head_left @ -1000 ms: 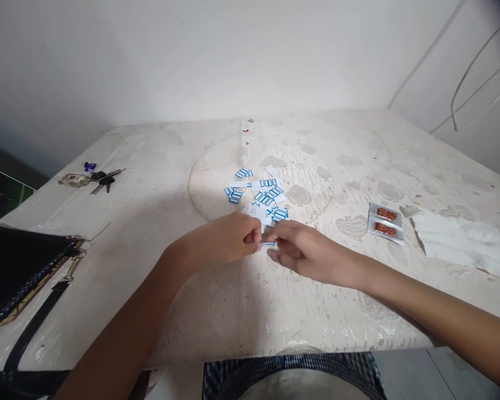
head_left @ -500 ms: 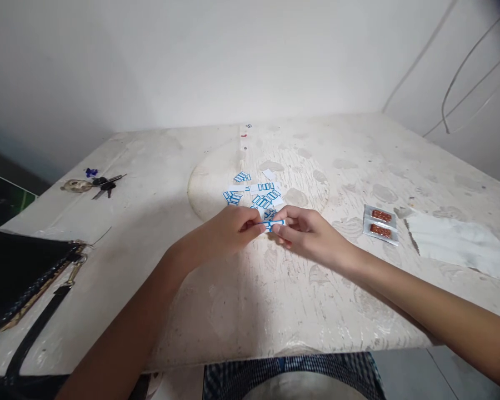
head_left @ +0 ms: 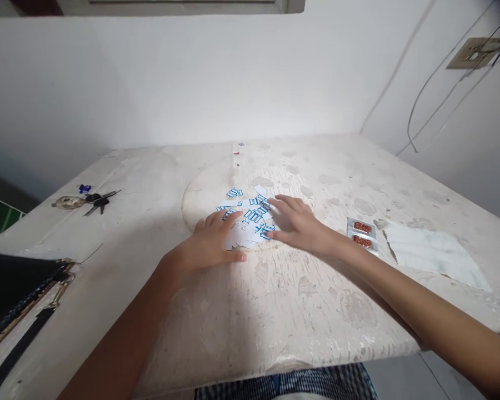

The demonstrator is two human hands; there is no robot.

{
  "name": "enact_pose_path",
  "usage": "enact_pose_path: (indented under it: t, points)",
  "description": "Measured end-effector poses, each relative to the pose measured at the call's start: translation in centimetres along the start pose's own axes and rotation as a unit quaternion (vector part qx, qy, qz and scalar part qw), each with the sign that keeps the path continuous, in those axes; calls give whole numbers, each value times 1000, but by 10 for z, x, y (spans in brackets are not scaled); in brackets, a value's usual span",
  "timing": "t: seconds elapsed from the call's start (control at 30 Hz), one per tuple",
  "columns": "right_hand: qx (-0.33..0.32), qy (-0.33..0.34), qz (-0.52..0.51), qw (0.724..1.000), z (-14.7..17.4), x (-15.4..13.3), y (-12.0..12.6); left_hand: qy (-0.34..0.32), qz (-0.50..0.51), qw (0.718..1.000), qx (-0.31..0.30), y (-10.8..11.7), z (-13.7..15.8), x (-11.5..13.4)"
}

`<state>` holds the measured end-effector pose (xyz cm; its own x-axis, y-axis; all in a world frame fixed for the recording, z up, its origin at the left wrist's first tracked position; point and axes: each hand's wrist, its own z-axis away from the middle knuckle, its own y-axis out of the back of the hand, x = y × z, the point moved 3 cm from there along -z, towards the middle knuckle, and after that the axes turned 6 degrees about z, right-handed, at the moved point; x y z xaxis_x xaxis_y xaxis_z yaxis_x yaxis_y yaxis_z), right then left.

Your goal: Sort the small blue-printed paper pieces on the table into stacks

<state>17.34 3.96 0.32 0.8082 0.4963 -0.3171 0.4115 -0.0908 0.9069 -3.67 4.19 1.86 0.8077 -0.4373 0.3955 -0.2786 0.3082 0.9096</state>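
A loose heap of white paper pieces (head_left: 244,233) with blue printed outlines lies at the middle of the table. My left hand (head_left: 210,239) rests at the heap's left side, fingers spread and thumb stretched out along its near edge. On the other side, my right hand (head_left: 295,219) is also open, its fingertips at the right edge of the pieces. Neither hand grips anything. Some paper is hidden under the left fingers. A small cut-out cluster (head_left: 234,192) lies just beyond the heap.
Keys (head_left: 98,201) with a tag lie at the left, behind a black bag (head_left: 20,289) and its strap. At the right are a blister pack (head_left: 362,236) of brown tablets and a white cloth (head_left: 435,253). Cables (head_left: 412,119) hang by the right wall.
Both hands have let go of the small blue-and-white paper piece they held between them. They have moved apart and opened over the heap. The camera has tilted up.
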Motion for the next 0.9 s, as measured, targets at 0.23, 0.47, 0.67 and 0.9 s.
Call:
enact_pose_path:
  t: [0.23,0.47,0.67,0.9]
  points:
    - [-16,83,22,996,-4,-16,-20,-44,21,999,20,5,-1,15]
    - [21,125,14,992,-9,-24,-14,-53,12,996,76,15,-1,21]
    - [67,99,-22,993,-15,-23,-13,-40,-26,987,153,10,-13,11]
    - [153,-55,-227,960,-52,2,-22,18,226,940,255,14,-45,-12]
